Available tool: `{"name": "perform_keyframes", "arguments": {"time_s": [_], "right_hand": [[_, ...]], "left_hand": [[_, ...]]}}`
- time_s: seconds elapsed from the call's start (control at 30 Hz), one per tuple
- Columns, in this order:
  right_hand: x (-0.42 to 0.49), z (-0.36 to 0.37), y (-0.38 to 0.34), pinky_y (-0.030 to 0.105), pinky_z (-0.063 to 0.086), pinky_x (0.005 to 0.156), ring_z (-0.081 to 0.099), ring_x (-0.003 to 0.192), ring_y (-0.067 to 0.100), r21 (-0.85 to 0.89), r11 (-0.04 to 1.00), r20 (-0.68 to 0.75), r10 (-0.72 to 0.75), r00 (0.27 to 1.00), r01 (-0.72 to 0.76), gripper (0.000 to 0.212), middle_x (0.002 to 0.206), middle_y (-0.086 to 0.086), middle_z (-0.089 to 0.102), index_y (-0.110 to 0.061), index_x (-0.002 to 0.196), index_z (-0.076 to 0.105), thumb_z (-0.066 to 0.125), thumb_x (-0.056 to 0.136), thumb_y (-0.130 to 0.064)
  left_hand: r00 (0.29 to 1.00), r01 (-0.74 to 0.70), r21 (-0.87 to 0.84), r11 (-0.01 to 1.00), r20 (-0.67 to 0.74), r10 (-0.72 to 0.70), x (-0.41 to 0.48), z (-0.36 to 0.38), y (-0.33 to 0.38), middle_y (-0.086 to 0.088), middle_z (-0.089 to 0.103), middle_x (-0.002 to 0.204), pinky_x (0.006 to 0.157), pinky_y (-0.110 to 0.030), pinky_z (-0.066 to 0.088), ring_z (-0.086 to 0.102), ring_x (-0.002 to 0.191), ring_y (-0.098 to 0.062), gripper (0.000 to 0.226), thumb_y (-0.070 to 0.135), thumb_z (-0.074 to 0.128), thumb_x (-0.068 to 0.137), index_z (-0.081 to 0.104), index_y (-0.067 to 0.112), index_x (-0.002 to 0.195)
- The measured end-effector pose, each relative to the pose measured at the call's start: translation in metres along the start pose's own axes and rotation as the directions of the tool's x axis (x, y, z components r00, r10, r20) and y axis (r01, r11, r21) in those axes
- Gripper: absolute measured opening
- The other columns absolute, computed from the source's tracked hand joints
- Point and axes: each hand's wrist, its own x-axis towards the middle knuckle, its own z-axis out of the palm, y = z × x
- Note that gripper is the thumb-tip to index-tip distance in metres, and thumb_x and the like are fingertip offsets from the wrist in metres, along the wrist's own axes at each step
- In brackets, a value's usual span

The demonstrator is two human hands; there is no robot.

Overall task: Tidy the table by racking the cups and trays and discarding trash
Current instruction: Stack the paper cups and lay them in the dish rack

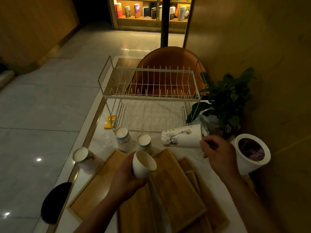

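My left hand (125, 179) grips a small white paper cup (143, 163), tilted with its mouth toward me, above the wooden trays (175, 190). A taller white cup with a dark print (181, 137) lies sideways in the air, held at its rim by my right hand (218, 153). Three more cups stand on the table: one at the left edge (83, 157) and two in front of the rack, a taller one (123, 138) and a shorter one (143, 142). The white two-tier wire dish rack (151, 96) stands behind them with nothing on it.
A white round bin (250, 153) with dark trash inside sits at the right. A potted plant (227, 96) and a plastic bag stand beside the rack. A clear plastic lid (106, 140), a yellow packet (109, 121), an orange chair (171, 64) and a dark seat (55, 202) are around the table.
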Motion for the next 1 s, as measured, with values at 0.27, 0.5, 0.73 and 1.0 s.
{"name": "perform_keyframes", "arguments": {"time_s": [0.27, 0.5, 0.73, 1.0], "right_hand": [[-0.025, 0.014, -0.031, 0.01, 0.048, 0.063, 0.062, 0.08, -0.004, -0.007, 0.974, 0.344, -0.209, 0.916, 0.225, 0.008, 0.085, -0.015, 0.063, -0.023, 0.085, 0.068, 0.07, 0.084, -0.015], [-0.027, 0.053, -0.045, 0.023, 0.045, 0.092, 0.052, 0.112, 0.01, -0.107, 0.867, 0.521, -0.368, 0.77, 0.487, 0.035, 0.122, -0.005, 0.062, -0.021, 0.122, 0.063, 0.056, 0.092, -0.039], [-0.06, 0.129, -0.046, 0.029, 0.006, 0.12, -0.005, 0.146, -0.002, -0.039, 0.988, 0.775, -0.064, 0.629, 0.149, 0.082, 0.156, -0.026, -0.002, -0.039, 0.152, 0.002, 0.027, 0.082, -0.076], [0.006, 0.177, -0.036, 0.033, 0.039, 0.104, 0.038, 0.138, 0.023, -0.174, 0.983, 0.453, 0.131, 0.882, -0.057, 0.079, 0.147, -0.001, 0.043, -0.027, 0.147, 0.033, 0.07, 0.081, -0.049]], "left_hand": [[0.994, -0.107, 0.091, 0.99, 0.023, 0.105, -0.006, 0.001, 0.016, 0.017, 0.058, 0.134, 0.094, -0.046, 0.056, 0.056, 0.125, -0.007, 0.095, 0.028, 0.084, 0.058, 0.04, 0.051, 0.14], [0.99, -0.131, 0.075, 0.989, -0.046, 0.134, -0.022, -0.007, 0.014, 0.022, 0.057, 0.132, 0.092, -0.03, 0.056, 0.057, 0.123, -0.002, 0.096, 0.025, 0.086, 0.059, 0.041, 0.051, 0.139], [0.997, -0.017, -0.034, 0.999, -0.077, 0.015, -0.032, -0.005, -0.006, 0.017, 0.064, 0.128, 0.085, -0.039, 0.06, 0.064, 0.116, -0.004, 0.09, 0.026, 0.091, 0.061, 0.048, 0.044, 0.139], [0.976, 0.137, -0.109, 0.985, -0.153, -0.152, -0.041, -0.032, -0.037, 0.03, 0.064, 0.117, 0.073, -0.023, 0.06, 0.064, 0.105, 0.005, 0.091, 0.026, 0.089, 0.058, 0.044, 0.059, 0.13]]}}
